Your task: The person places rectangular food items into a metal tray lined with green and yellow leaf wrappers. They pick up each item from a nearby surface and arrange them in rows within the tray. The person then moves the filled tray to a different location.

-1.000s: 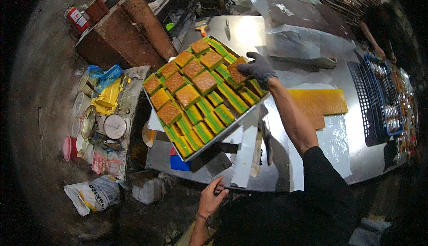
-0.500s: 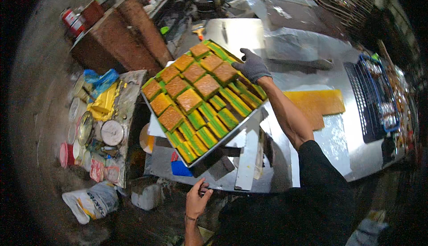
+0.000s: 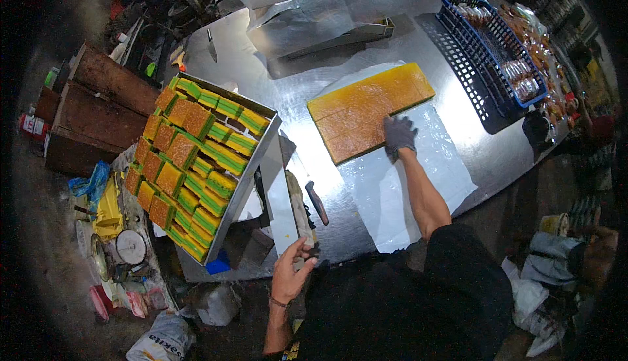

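My right hand [image 3: 400, 135], in a dark grey glove, rests at the notched near edge of a flat orange-brown sheet of cake [image 3: 366, 112]. Its fingers are spread; the fingertips meet the cake's side. Score lines cross the sheet's top, and a clear plastic sheet [image 3: 405, 178] lies under and in front of it. At the table's front edge my bare left hand [image 3: 293, 272] hovers with fingers loosely bent, thumb apart, nothing visible in it. A dark-handled knife [image 3: 317, 202] lies just beyond. To the left, a metal tray [image 3: 245, 184] holds several green-and-yellow layered cake pieces, some brown-topped.
A blue plastic basket [image 3: 497, 53] with wrapped packs stands at the right. Beyond the cake is a long tray [image 3: 340, 20] under plastic film. A white strip [image 3: 282, 214] lies by the tray of pieces. Tubs and a scale-like round lid [image 3: 131, 246] crowd the left side table.
My right hand has moved from above the tray of pieces to the cake sheet's edge. The view has swung right. My left hand stays near the table's front edge.
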`<act>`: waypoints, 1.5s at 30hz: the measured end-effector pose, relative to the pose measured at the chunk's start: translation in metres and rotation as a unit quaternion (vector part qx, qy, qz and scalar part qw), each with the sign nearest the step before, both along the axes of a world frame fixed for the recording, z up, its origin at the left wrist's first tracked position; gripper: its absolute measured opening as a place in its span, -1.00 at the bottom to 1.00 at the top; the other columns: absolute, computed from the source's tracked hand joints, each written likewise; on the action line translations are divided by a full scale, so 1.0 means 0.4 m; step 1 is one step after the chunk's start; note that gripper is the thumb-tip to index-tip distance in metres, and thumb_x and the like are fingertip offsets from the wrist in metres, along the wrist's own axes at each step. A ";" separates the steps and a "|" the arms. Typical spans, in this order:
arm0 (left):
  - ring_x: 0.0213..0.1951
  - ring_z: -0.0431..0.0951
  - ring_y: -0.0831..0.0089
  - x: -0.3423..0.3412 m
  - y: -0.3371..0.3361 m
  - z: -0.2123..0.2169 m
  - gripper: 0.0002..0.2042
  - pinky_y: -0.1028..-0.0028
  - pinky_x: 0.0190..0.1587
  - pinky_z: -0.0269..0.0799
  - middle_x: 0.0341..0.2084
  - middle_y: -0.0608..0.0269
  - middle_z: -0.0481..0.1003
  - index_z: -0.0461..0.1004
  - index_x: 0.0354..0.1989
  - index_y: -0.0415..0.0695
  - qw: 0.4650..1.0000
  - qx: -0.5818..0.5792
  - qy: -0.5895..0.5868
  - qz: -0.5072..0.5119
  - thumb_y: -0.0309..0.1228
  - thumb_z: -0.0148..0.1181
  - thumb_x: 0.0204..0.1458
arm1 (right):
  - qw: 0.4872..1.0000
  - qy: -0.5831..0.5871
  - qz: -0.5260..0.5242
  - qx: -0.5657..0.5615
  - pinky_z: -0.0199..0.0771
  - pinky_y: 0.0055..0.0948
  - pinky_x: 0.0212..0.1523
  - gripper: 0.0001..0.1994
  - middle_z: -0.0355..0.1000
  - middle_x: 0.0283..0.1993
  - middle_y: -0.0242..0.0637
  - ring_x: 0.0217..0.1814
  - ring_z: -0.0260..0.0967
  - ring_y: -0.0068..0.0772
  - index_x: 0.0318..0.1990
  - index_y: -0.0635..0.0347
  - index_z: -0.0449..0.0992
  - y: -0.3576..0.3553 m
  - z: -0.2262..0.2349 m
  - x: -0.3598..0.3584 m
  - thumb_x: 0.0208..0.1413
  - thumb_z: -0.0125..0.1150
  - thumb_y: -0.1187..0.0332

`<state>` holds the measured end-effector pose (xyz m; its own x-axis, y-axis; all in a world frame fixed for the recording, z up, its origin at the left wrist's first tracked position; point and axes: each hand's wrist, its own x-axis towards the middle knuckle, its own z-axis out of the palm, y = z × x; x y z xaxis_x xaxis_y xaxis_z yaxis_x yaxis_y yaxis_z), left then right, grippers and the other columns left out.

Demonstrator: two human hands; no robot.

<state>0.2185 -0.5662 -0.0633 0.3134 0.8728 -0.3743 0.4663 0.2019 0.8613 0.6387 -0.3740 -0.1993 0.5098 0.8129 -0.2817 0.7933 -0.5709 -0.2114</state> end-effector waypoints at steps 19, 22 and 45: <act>0.49 -0.03 -0.19 0.178 0.291 0.000 0.27 0.02 0.52 -0.12 0.45 -0.28 0.02 -0.21 0.52 -0.33 0.942 0.327 0.059 -0.038 -0.27 0.66 -0.29 | 0.857 0.468 0.093 0.194 0.58 -0.40 0.01 -0.12 0.46 0.06 -0.08 0.02 0.46 -0.33 0.45 0.26 0.19 -0.167 0.388 -0.387 -0.06 0.53 0.37; 0.42 0.14 -0.14 0.122 0.220 -0.007 0.19 0.06 0.46 0.06 0.38 -0.27 0.14 -0.14 0.51 -0.30 0.946 0.307 0.096 -0.044 -0.37 0.63 -0.25 | 0.849 0.431 0.248 0.180 0.57 -0.38 0.02 -0.15 0.50 0.03 -0.07 0.00 0.50 -0.32 0.44 0.25 0.20 -0.219 0.355 -0.449 0.01 0.51 0.32; 0.09 0.42 -0.08 -0.532 0.301 0.150 -0.05 0.10 0.15 0.35 0.06 -0.15 0.41 0.07 0.43 -0.29 0.855 0.343 0.384 0.064 -0.54 0.46 -0.22 | 0.953 0.261 0.055 0.147 0.62 -0.29 -0.12 -0.70 0.61 -0.09 -0.14 -0.12 0.60 -0.25 -0.10 0.26 0.64 -0.090 -0.022 0.007 0.01 0.35 0.34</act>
<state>0.0058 -0.4456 -0.0032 0.0903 0.9783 0.1863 0.9590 -0.1358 0.2486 0.6414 -0.4101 -0.2080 0.2710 0.9360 -0.2246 0.5878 -0.3457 -0.7314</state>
